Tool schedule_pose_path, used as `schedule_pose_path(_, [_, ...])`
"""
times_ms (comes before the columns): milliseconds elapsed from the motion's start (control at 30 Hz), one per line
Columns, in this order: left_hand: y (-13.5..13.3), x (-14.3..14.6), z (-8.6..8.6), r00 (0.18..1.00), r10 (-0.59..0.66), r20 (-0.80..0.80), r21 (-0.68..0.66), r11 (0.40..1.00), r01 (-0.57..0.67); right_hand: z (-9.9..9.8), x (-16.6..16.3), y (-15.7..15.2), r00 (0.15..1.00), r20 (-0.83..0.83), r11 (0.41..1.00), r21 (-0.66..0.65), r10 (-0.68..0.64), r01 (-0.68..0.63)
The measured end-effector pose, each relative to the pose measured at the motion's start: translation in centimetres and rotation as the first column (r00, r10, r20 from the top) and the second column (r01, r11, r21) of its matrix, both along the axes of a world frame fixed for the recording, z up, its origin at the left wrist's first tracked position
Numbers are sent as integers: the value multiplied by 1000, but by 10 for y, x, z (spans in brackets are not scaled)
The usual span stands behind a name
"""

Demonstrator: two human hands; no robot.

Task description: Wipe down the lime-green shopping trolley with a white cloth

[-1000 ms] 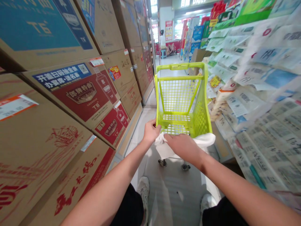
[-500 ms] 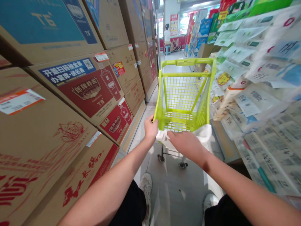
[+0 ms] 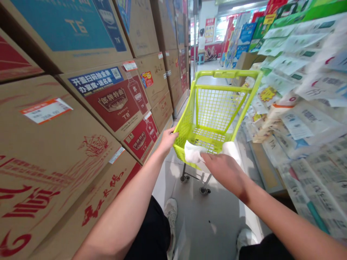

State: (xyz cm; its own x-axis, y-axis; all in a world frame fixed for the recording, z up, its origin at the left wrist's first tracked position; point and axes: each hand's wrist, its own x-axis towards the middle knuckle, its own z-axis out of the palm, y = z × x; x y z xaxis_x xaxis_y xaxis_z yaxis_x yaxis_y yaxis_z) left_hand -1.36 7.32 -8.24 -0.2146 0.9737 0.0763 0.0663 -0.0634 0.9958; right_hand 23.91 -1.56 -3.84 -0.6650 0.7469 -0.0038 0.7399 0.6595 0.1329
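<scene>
A lime-green plastic shopping cart (image 3: pixel 226 74) on grey wheeled legs stands in the aisle in front of me, turned slightly. My left hand (image 3: pixel 168 139) is closed on the left side of its near rim. A white cloth (image 3: pixel 193 152) lies bunched over the near rim, one end drooping at the right. My right hand (image 3: pixel 221 164) is closed on the cloth, fingers pressing it at the rim; its fingertips are partly hidden. Through the mesh, the basket shows the floor below.
Stacked cardboard cartons (image 3: pixel 108 104) with price tags wall the left side. Hanging plastic packets (image 3: pixel 300 108) crowd a shelf on the right. Far down the aisle a person (image 3: pixel 201 41) sits on a blue stool (image 3: pixel 201 58). My shoes (image 3: pixel 170 213) flank the floor below.
The cart has turned, its far end swinging right. My left hand has shifted left along with the rim. The cloth's left end now lifts away, and my right hand stays on it.
</scene>
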Motion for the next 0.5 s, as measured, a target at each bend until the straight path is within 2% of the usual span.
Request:
schedule_pose_path(100, [-9, 23, -5, 997, 71, -19, 30, 997, -70, -1, 0, -6, 999, 19, 999, 27, -36, 35])
schedule_pose_path(200, [-22, 57, -11, 985, 130, -115, 77, 990, -121, -5, -3, -6, 998, 11, 997, 32, -66, 65])
schedule_pose_path(333, [-37, 92, -15, 966, 125, -226, 107, 989, -103, -12, -9, -2, 999, -17, 997, 64, -39, 40])
schedule_pose_path(433, [-33, 90, -13, 955, 32, -296, 133, 991, 8, -15, -9, 1, 999, -30, 997, 77, -24, 26])
schedule_pose_path(500, [-22, 75, -10, 974, -20, -228, 119, 992, 48, -13, -6, 2, 999, -37, 996, 89, -19, 22])
